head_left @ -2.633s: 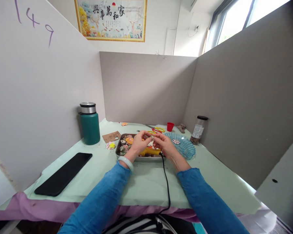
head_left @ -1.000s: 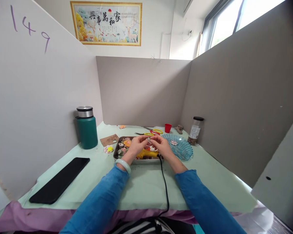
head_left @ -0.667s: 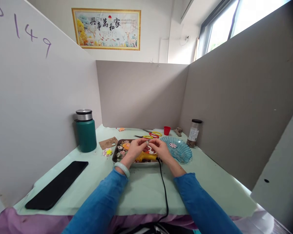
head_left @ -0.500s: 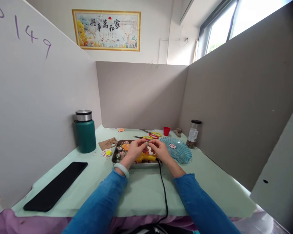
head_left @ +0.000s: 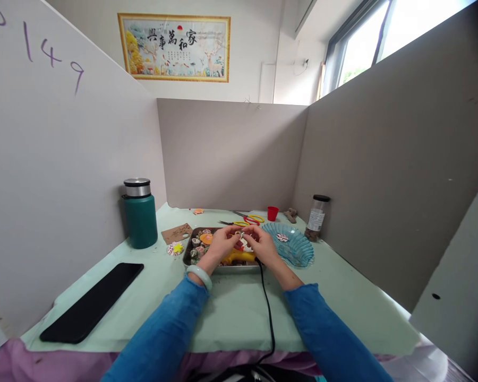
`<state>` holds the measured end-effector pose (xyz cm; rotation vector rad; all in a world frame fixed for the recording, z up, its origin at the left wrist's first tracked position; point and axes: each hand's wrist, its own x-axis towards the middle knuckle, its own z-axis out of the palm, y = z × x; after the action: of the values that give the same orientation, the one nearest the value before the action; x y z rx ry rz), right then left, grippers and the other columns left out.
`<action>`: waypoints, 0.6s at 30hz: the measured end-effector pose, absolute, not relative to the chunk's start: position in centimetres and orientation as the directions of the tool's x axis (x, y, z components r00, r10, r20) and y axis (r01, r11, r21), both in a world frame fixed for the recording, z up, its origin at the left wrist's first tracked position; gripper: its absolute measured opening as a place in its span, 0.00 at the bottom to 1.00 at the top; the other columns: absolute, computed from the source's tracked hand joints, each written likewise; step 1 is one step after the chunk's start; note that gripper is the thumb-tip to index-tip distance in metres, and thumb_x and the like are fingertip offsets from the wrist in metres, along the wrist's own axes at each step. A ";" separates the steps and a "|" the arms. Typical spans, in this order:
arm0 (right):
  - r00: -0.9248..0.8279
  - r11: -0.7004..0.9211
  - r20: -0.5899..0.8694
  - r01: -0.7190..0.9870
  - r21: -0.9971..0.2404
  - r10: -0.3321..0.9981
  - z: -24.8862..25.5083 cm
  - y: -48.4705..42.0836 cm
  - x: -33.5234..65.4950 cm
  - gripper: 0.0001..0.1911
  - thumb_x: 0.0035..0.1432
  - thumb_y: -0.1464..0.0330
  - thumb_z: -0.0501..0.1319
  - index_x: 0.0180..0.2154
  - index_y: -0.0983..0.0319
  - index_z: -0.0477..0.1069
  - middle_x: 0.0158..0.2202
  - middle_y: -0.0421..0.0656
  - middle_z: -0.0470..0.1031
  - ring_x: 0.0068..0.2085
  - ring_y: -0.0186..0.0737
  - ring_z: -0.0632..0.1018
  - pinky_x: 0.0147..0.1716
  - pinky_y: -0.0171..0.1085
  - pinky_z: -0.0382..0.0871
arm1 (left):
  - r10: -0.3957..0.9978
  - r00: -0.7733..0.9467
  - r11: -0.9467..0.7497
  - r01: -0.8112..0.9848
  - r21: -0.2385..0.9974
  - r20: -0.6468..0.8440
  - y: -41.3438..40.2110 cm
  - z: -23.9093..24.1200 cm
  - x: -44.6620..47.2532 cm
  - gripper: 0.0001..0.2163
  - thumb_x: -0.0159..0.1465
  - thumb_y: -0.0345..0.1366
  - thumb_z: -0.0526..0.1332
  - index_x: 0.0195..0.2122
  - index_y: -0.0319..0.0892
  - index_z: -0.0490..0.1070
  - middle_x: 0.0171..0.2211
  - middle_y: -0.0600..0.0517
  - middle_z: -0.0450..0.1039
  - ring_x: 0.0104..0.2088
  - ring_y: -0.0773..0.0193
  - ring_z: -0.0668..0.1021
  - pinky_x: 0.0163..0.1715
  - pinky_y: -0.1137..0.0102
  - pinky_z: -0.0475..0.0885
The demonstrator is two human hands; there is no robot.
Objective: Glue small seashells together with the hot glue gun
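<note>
My left hand and my right hand meet fingertip to fingertip above a metal tray, both pinching one small pale object that is too small to name. The tray holds several little painted shells and a yellow glue gun. The gun's black cord runs toward me over the table edge. A pale bangle sits on my left wrist.
A green flask stands at the left, a black phone lies near the front left. A blue shell-shaped dish, red cup, scissors, brown card and a jar lie further back. Grey partitions wall three sides.
Both hands stay pinched on the small object over the tray. The camera has tilted slightly, so the scene sits a little lower in view than 2.6 s ago.
</note>
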<state>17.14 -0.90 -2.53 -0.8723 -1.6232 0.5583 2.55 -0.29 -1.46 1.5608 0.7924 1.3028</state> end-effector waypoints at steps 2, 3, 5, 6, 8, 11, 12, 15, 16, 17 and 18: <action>-0.060 0.605 0.611 0.245 -0.758 0.789 -2.6 -0.8 17.2 0.08 0.52 0.65 0.58 0.34 0.61 0.69 0.26 0.39 0.70 0.24 0.34 0.69 0.24 0.34 0.63 | 0.898 0.241 -0.358 -0.091 0.929 0.369 -0.4 -1.4 2.5 0.14 0.55 0.36 0.64 0.41 0.34 0.72 0.28 0.48 0.74 0.26 0.65 0.76 0.28 0.68 0.75; -0.050 0.603 0.611 0.245 -0.759 0.790 -2.6 -0.8 17.2 0.08 0.52 0.64 0.58 0.34 0.61 0.69 0.25 0.38 0.70 0.24 0.34 0.69 0.24 0.34 0.63 | 0.898 0.245 -0.351 -0.098 0.931 0.365 -0.4 -1.3 2.5 0.14 0.55 0.36 0.63 0.41 0.34 0.72 0.28 0.48 0.74 0.26 0.65 0.76 0.28 0.68 0.75; -0.027 0.599 0.613 0.246 -0.762 0.790 -2.6 -0.8 17.3 0.07 0.52 0.63 0.59 0.33 0.61 0.68 0.25 0.38 0.69 0.24 0.34 0.69 0.24 0.34 0.62 | 0.903 0.243 -0.336 -0.112 0.935 0.353 -0.6 -1.2 2.5 0.13 0.56 0.36 0.62 0.41 0.34 0.72 0.30 0.47 0.74 0.27 0.66 0.76 0.29 0.69 0.74; -0.015 0.596 0.612 0.245 -0.765 0.791 -2.6 -0.8 17.3 0.08 0.52 0.63 0.59 0.32 0.61 0.68 0.25 0.38 0.69 0.24 0.34 0.69 0.24 0.34 0.62 | 0.906 0.240 -0.330 -0.117 0.937 0.350 -0.6 -1.1 2.5 0.13 0.56 0.36 0.62 0.41 0.35 0.72 0.33 0.46 0.74 0.27 0.66 0.76 0.29 0.69 0.74; 0.003 0.586 0.606 0.246 -0.772 0.796 -2.6 -0.8 17.3 0.08 0.52 0.62 0.60 0.31 0.61 0.67 0.24 0.38 0.69 0.23 0.34 0.69 0.23 0.34 0.62 | 0.906 0.240 -0.328 -0.121 0.937 0.349 -0.7 -1.1 2.4 0.14 0.56 0.36 0.63 0.42 0.36 0.71 0.37 0.45 0.74 0.29 0.66 0.76 0.29 0.70 0.74; 0.010 0.580 0.600 0.244 -0.777 0.800 -2.6 -0.9 17.2 0.09 0.52 0.62 0.60 0.30 0.61 0.67 0.24 0.38 0.69 0.23 0.34 0.69 0.23 0.33 0.62 | 0.893 0.261 -0.347 -0.117 0.931 0.366 -0.6 -1.2 2.4 0.16 0.54 0.35 0.65 0.43 0.37 0.71 0.40 0.44 0.74 0.32 0.64 0.76 0.29 0.71 0.73; 0.008 0.581 0.600 0.241 -0.777 0.800 -2.6 -0.9 17.2 0.09 0.52 0.62 0.60 0.30 0.61 0.67 0.24 0.38 0.69 0.23 0.34 0.69 0.23 0.33 0.62 | 0.888 0.267 -0.354 -0.118 0.928 0.373 -0.5 -1.3 2.3 0.17 0.53 0.35 0.65 0.43 0.37 0.71 0.40 0.44 0.75 0.33 0.64 0.77 0.29 0.71 0.73; 0.002 0.587 0.604 0.233 -0.775 0.797 -2.6 -0.9 17.2 0.09 0.51 0.61 0.61 0.29 0.61 0.67 0.23 0.38 0.69 0.22 0.33 0.68 0.23 0.33 0.62 | 0.885 0.263 -0.366 -0.116 0.923 0.384 -0.3 -1.5 2.4 0.17 0.53 0.36 0.66 0.43 0.37 0.72 0.39 0.44 0.75 0.34 0.63 0.77 0.31 0.71 0.73; 0.000 0.588 0.605 0.231 -0.775 0.796 -2.7 -0.9 17.2 0.10 0.51 0.61 0.61 0.29 0.61 0.67 0.23 0.37 0.69 0.22 0.33 0.68 0.23 0.33 0.62 | 0.887 0.258 -0.365 -0.116 0.924 0.383 -0.3 -1.5 2.4 0.17 0.53 0.37 0.66 0.43 0.36 0.72 0.39 0.44 0.75 0.34 0.63 0.77 0.32 0.70 0.73; 0.000 0.588 0.604 0.228 -0.776 0.797 -2.7 -0.8 17.2 0.10 0.51 0.61 0.61 0.29 0.61 0.68 0.23 0.37 0.69 0.22 0.33 0.68 0.23 0.33 0.62 | 0.888 0.253 -0.365 -0.119 0.923 0.384 -0.2 -1.5 2.4 0.17 0.53 0.37 0.66 0.43 0.36 0.73 0.39 0.44 0.75 0.33 0.63 0.77 0.33 0.69 0.73; 0.002 0.588 0.604 0.228 -0.776 0.797 -2.7 -0.8 17.2 0.10 0.51 0.61 0.61 0.29 0.61 0.68 0.22 0.37 0.69 0.22 0.33 0.68 0.23 0.33 0.62 | 0.888 0.250 -0.365 -0.125 0.923 0.385 -0.1 -1.5 2.4 0.17 0.52 0.37 0.67 0.42 0.36 0.73 0.39 0.44 0.76 0.32 0.63 0.77 0.33 0.69 0.73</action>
<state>17.20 -0.80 -2.74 -0.8962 -1.5442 0.5571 2.37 -0.14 -1.51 1.5437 0.7381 1.3017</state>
